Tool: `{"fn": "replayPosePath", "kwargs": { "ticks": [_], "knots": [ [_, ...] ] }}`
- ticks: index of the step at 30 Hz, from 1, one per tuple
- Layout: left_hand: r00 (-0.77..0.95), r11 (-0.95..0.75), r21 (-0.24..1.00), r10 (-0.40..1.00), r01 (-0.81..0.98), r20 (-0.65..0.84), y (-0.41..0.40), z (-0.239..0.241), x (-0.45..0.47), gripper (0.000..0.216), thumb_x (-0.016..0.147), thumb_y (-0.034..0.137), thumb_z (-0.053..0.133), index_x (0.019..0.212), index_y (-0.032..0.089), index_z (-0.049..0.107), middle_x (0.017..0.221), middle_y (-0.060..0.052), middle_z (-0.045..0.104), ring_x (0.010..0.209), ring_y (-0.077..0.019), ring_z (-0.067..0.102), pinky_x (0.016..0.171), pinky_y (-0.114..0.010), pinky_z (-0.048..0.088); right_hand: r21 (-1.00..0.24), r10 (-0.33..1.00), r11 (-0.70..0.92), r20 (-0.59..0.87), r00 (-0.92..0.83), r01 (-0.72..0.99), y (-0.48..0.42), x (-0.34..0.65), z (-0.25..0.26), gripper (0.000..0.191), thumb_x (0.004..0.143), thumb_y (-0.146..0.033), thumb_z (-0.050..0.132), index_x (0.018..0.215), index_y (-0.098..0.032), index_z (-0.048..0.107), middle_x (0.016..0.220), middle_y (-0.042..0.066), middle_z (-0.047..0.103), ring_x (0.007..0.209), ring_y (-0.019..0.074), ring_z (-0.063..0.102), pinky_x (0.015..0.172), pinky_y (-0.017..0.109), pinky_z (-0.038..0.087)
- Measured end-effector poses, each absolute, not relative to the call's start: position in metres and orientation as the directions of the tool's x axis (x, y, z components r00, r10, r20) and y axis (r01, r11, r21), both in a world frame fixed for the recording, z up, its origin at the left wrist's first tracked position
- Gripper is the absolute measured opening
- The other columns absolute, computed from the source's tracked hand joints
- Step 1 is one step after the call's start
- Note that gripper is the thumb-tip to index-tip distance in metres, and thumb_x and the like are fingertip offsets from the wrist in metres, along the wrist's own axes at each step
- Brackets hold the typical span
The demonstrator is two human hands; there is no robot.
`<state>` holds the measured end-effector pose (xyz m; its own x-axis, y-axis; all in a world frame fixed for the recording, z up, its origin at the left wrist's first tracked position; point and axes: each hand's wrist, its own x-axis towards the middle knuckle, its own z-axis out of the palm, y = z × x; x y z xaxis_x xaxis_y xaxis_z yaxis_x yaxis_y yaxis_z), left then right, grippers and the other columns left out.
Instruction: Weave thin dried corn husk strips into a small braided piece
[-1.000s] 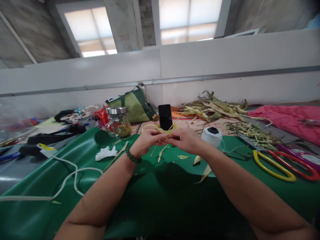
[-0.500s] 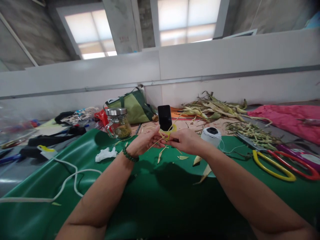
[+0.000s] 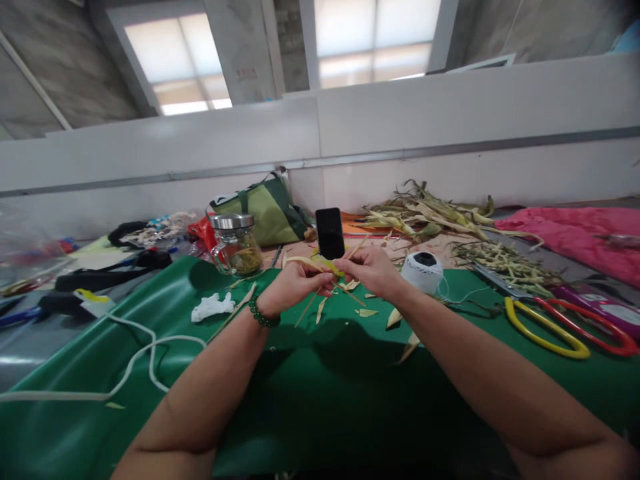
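My left hand (image 3: 295, 285), with a green bead bracelet at the wrist, pinches pale dried husk strips (image 3: 306, 261) above the green mat (image 3: 320, 407). Close beside it, my right hand (image 3: 370, 270) has its thumb and fingers closed on the same strips, where a yellow-green piece shows between the two hands. Thin ends stick out upward by the right hand and downward below both hands. How the strips cross between the fingertips is too small to make out. Husk scraps (image 3: 367, 313) lie on the mat under the hands.
A phone (image 3: 330, 232) stands upright behind the hands. At left are a glass jar (image 3: 240, 250), white tissue (image 3: 213, 307) and a white cord (image 3: 150, 347). At right are a thread spool (image 3: 423, 272), large scissors (image 3: 545, 333) and cut stalks (image 3: 505, 263); dried husks (image 3: 425, 213) lie behind.
The hands have shifted slightly, and the strips between them have turned. A broad pale strip now arches over my left hand, and thin ends point downward below the hands.
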<state>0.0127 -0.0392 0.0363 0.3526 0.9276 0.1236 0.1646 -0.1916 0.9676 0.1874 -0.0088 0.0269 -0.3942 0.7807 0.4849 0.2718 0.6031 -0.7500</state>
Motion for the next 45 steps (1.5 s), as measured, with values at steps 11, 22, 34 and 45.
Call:
{"fn": "replayPosePath", "kwargs": {
  "ticks": [11,22,34,45],
  "knots": [
    [0.215,-0.089,0.968,0.966,-0.236,0.142,-0.027,0.031,0.01,0.029,0.067,0.027,0.075,0.093,0.014,0.073,0.093,-0.012,0.075,0.092,-0.0225,0.069,0.078,-0.029,0.053,-0.727,0.785,0.618,0.592,-0.183,0.301,-0.011,0.196,0.034,0.054,0.083,-0.062,0.048,0.055,-0.016,0.058,0.044,-0.001,0.049,0.043,0.0098,0.044,0.044,0.023,0.034],
    [0.155,-0.228,0.956,0.954,-0.183,0.257,-0.019,0.022,0.006,0.047,0.065,0.01,0.069,0.111,0.019,0.069,0.102,-0.009,0.074,0.092,-0.0221,0.069,0.083,-0.032,0.052,-0.544,0.669,0.734,0.683,-0.293,0.407,-0.007,0.195,0.028,0.017,0.083,-0.023,0.056,0.075,-0.016,0.069,0.067,0.003,0.065,0.061,0.0128,0.056,0.055,0.023,0.039],
    [0.288,-0.214,0.936,0.911,-0.278,0.294,-0.031,0.029,0.013,0.035,0.068,0.019,0.065,0.101,0.014,0.073,0.107,-0.011,0.072,0.095,-0.0273,0.069,0.082,-0.035,0.053,-0.055,0.366,0.828,0.808,-0.462,0.558,-0.001,0.213,0.035,0.022,0.09,-0.026,0.054,0.088,-0.02,0.075,0.077,0.007,0.065,0.077,0.019,0.056,0.068,0.029,0.043],
    [0.23,-0.219,0.947,0.934,-0.234,0.273,-0.035,0.025,0.021,0.038,0.067,0.028,0.071,0.103,0.016,0.073,0.099,-0.009,0.075,0.098,-0.0273,0.067,0.092,-0.039,0.048,0.063,0.274,0.836,0.813,-0.514,0.546,-0.002,0.205,0.03,0.025,0.091,-0.021,0.05,0.086,-0.021,0.074,0.081,0.006,0.065,0.077,0.0187,0.05,0.071,0.031,0.041]
  ]
}}
